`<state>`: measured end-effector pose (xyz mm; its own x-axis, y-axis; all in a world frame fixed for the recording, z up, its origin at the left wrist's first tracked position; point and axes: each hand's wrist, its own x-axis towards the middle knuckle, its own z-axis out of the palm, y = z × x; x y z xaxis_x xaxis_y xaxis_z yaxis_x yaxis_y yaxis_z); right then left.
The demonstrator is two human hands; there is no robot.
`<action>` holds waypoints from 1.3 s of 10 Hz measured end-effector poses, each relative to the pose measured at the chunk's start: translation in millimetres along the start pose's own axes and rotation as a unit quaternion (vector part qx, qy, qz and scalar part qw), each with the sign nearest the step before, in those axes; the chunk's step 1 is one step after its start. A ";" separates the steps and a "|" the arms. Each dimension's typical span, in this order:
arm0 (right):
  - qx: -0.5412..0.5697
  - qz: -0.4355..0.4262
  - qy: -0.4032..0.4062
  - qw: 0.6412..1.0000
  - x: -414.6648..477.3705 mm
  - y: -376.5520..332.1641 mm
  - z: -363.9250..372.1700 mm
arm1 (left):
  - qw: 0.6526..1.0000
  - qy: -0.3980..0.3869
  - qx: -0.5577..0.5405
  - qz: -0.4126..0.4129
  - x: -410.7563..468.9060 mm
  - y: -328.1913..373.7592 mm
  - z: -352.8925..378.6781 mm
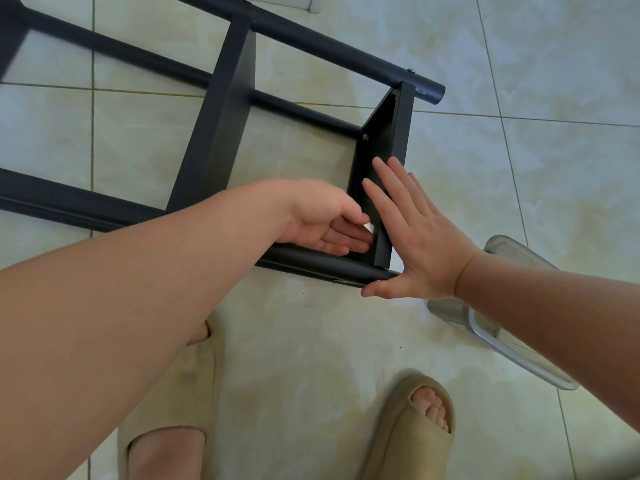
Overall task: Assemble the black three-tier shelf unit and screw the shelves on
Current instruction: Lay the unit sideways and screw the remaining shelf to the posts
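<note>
Shelf unit (221,109) against flat right hand (422,237)

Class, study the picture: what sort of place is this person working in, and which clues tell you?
Probably a room in a home: a glossy tiled floor, soft slippers on the person's feet, and a clear plastic storage box lying nearby.

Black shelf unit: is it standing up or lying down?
Lying down. Its long poles run flat along the floor tiles, and the shelves stand on edge between them.
</note>
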<state>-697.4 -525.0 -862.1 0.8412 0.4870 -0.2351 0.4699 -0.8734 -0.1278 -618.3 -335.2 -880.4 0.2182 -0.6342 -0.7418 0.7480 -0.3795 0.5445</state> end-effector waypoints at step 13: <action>0.001 -0.004 0.010 1.000 -0.1 0.0 1.0 | 0.997 0.062 0.008 0.036 7.2 -4.4 5.0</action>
<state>-697.8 -525.0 -863.1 0.8427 0.4937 -0.2146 0.4758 -0.8696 -0.1321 -623.1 -341.4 -886.2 0.3475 -0.5719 -0.7431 0.7175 -0.3480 0.6034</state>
